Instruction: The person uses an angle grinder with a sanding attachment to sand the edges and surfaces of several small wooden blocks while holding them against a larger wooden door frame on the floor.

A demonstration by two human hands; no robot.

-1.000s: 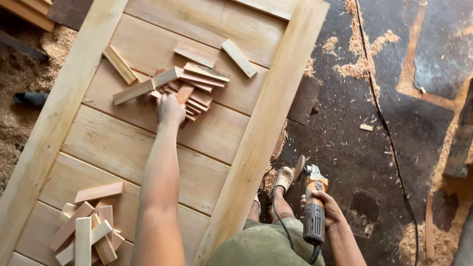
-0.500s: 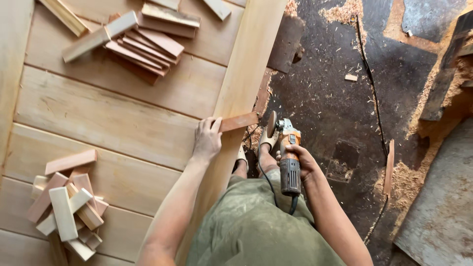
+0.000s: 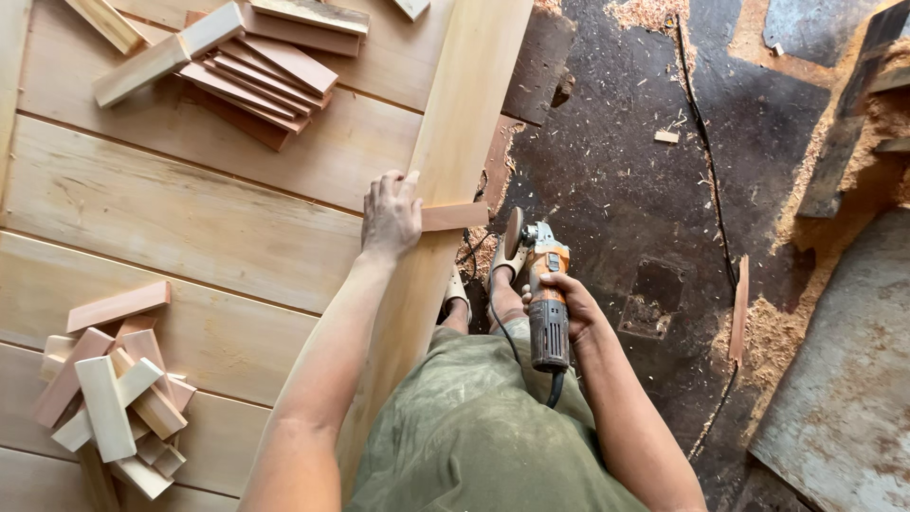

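My left hand (image 3: pixel 391 214) presses a small reddish wooden block (image 3: pixel 453 216) flat on the right frame rail (image 3: pixel 462 114) of a large pale wooden panelled door (image 3: pixel 180 218); the block's end sticks out past the rail's edge. My right hand (image 3: pixel 567 308) grips an orange and grey angle grinder (image 3: pixel 544 294), its disc (image 3: pixel 513 236) upright just right of the block's free end, a small gap apart. The grinder's black cord runs back by my green trousers (image 3: pixel 474 436).
A stack of thin reddish wood strips (image 3: pixel 242 66) lies on the door at top left, and a heap of short pale blocks (image 3: pixel 114 389) at bottom left. My sandalled feet (image 3: pixel 479 284) stand on a dark floor (image 3: pixel 645 171) strewn with sawdust. A grey sheet (image 3: pixel 844 379) lies at right.
My left hand went from the strip stack to the door's right rail with a small block. The view shifted down and the grinder's disc came closer to the block.
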